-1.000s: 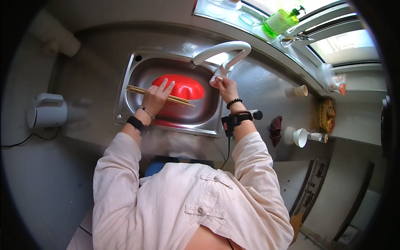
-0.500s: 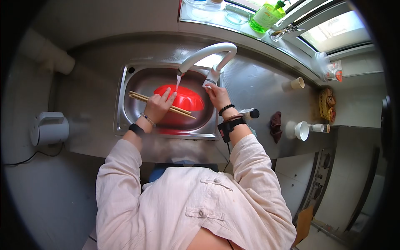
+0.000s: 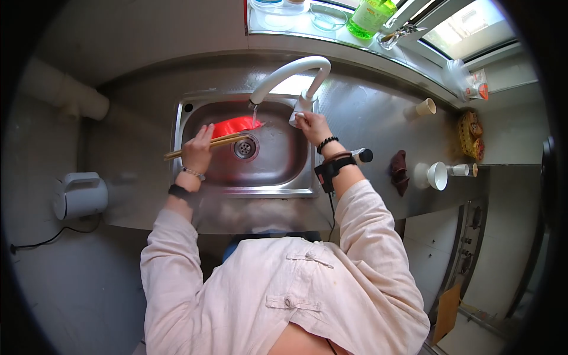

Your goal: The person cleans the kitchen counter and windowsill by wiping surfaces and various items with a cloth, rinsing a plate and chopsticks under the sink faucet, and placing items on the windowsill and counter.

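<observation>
My left hand (image 3: pixel 198 148) is at the left side of the sink, closed around a few wooden chopsticks (image 3: pixel 228 140) that stick out on both sides of it. Its fingertips reach the red plastic bowl (image 3: pixel 235 125), which is tilted against the sink's back left; whether they grip it I cannot tell. My right hand (image 3: pixel 313 126) is closed on the handle of the white faucet (image 3: pixel 291 70). A thin stream of water (image 3: pixel 254 116) falls from the spout near the bowl's right end. The drain (image 3: pixel 245 148) shows in the steel sink (image 3: pixel 278 160).
A dark-capped bottle (image 3: pixel 362 155) stands beside my right wrist. Further right are a dark cloth (image 3: pixel 400 173), a white bowl (image 3: pixel 436 176) and a beige cup (image 3: pixel 426 107). A white kettle (image 3: pixel 83 195) sits at the left. Green soap (image 3: pixel 370 19) stands on the windowsill.
My left hand has moved left with the chopsticks, and the red bowl has shifted left and tilted, uncovering the drain. The water stream looks thinner. My right hand stays at the faucet handle.
</observation>
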`<state>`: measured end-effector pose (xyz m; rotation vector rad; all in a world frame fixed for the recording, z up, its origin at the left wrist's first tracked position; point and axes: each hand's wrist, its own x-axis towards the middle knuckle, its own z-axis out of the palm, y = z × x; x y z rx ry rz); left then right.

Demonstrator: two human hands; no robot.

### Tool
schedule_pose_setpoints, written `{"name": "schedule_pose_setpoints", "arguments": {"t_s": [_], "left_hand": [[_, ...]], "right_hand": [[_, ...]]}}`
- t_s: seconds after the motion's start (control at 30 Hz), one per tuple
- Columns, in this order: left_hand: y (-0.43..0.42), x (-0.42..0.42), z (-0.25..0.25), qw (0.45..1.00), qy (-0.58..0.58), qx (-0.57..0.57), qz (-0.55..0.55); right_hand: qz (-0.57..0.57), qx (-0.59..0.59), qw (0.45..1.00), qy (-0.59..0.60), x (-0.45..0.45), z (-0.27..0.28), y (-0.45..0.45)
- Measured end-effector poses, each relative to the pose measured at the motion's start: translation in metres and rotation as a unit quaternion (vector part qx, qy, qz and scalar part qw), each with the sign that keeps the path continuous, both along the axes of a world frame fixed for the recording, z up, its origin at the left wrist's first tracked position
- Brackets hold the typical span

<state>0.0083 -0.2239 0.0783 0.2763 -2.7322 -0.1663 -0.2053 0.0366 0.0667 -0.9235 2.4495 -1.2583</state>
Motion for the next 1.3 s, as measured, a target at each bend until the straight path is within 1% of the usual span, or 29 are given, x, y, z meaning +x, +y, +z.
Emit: {"name": "schedule_pose_setpoints", "arguments": {"t_s": [0.07, 0.17, 0.2, 0.27, 0.3, 0.37, 0.4, 0.47, 0.5, 0.53, 0.57, 0.6, 0.63, 0.7, 0.73, 0.8, 0.87, 0.9, 0.93, 0.97, 1.0, 1.03, 1.07, 1.13, 1.17, 1.2, 1.23, 1.27, 1.3], "left_hand": [[-0.01, 0.016, 0.003, 1.0, -0.006, 0.024, 0.008], [-0.013, 0.037, 0.012, 0.988, -0.012, 0.136, 0.067], [-0.011, 0.044, 0.016, 0.988, -0.011, 0.136, 0.068], [-0.009, 0.053, 0.022, 0.991, 0.076, 0.093, 0.059], [-0.012, 0.057, 0.018, 0.994, 0.057, 0.079, 0.056], [-0.018, 0.071, 0.025, 0.996, 0.073, 0.044, 0.042], [-0.019, 0.069, 0.031, 0.995, 0.095, 0.007, 0.022], [-0.009, 0.079, 0.049, 0.988, 0.143, 0.038, 0.053], [-0.007, 0.084, 0.046, 0.974, 0.102, 0.122, 0.16], [-0.04, 0.102, 0.01, 0.987, 0.064, 0.085, 0.124], [-0.057, 0.112, -0.013, 0.977, 0.119, 0.102, 0.144], [-0.036, 0.106, 0.01, 0.951, 0.185, 0.158, 0.192], [-0.06, 0.117, -0.007, 0.96, 0.251, -0.077, 0.095], [-0.049, 0.121, -0.002, 0.943, 0.206, 0.05, 0.255], [-0.048, 0.132, -0.013, 0.943, 0.208, 0.053, 0.254], [-0.047, 0.135, -0.029, 0.863, 0.199, 0.229, 0.404], [0.004, 0.126, 0.021, 0.758, 0.246, 0.344, 0.497], [0.015, 0.135, 0.014, 0.736, 0.321, 0.385, 0.454], [0.036, 0.134, 0.028, 0.707, 0.365, 0.428, 0.429], [0.05, 0.136, 0.037, 0.689, 0.391, 0.457, 0.406], [0.065, 0.142, 0.045, 0.669, 0.417, 0.483, 0.381], [0.081, 0.146, 0.056, 0.674, 0.42, 0.478, 0.375], [0.099, 0.146, 0.066, 0.662, 0.394, 0.525, 0.361], [0.144, 0.136, 0.082, 0.65, 0.352, 0.584, 0.335], [0.177, 0.124, 0.093, 0.655, 0.343, 0.596, 0.314], [0.207, 0.109, 0.1, 0.659, 0.333, 0.607, 0.296], [0.224, 0.1, 0.099, 0.663, 0.335, 0.6, 0.296], [0.239, 0.094, 0.092, 0.654, 0.267, 0.649, 0.284], [0.256, 0.089, 0.088, 0.639, 0.195, 0.693, 0.273]], "right_hand": [[-0.006, 0.003, 1.0, -0.031, -0.008, -0.005, -0.004], [-0.006, 0.027, 0.999, -0.042, -0.011, -0.012, -0.004], [-0.006, 0.026, 0.999, -0.041, -0.01, -0.014, -0.002], [-0.026, -0.048, 0.994, -0.098, -0.007, -0.019, 0.0], [-0.028, -0.046, 0.994, -0.1, -0.001, -0.023, 0.002], [-0.152, -0.035, 0.988, 0.014, 0.016, -0.019, 0.011], [-0.157, -0.051, 0.983, -0.085, 0.025, -0.015, 0.02], [-0.166, -0.098, 0.976, -0.099, 0.059, 0.015, 0.039], [-0.134, -0.098, 0.98, -0.107, 0.07, 0.017, 0.056], [-0.124, -0.087, 0.982, -0.109, 0.081, 0.013, 0.07], [-0.116, -0.077, 0.987, -0.082, 0.094, 0.018, 0.084], [-0.104, -0.05, 0.993, -0.025, 0.103, 0.022, 0.098], [-0.113, -0.036, 0.992, -0.041, 0.109, 0.025, 0.111], [-0.126, -0.013, 0.99, -0.067, 0.127, 0.029, 0.138], [-0.137, -0.015, 0.985, -0.099, 0.129, 0.029, 0.15], [-0.153, -0.028, 0.98, -0.127, 0.125, 0.025, 0.167], [-0.18, -0.03, 0.979, -0.087, 0.131, 0.018, 0.197], [-0.179, -0.05, 0.982, -0.01, 0.127, 0.002, 0.216], [-0.248, -0.188, 0.946, -0.091, 0.117, -0.007, 0.231], [-0.305, -0.321, 0.88, -0.171, 0.102, -0.007, 0.245], [-0.439, -0.33, 0.807, -0.218, 0.081, -0.005, 0.267], [-0.495, -0.298, 0.798, -0.172, 0.061, -0.006, 0.288], [-0.483, -0.199, 0.853, 0.001, 0.039, -0.032, 0.31], [-0.456, 0.078, 0.869, 0.176, 0.017, -0.045, 0.331], [-0.402, 0.102, 0.901, 0.128, 0.013, -0.053, 0.338], [-0.347, 0.213, 0.902, 0.147, 0.016, -0.056, 0.345], [-0.298, 0.225, 0.913, 0.165, 0.017, -0.062, 0.353], [-0.246, 0.238, 0.922, 0.18, 0.021, -0.069, 0.362], [-0.252, 0.242, 0.927, 0.139, 0.014, -0.074, 0.362]]}}
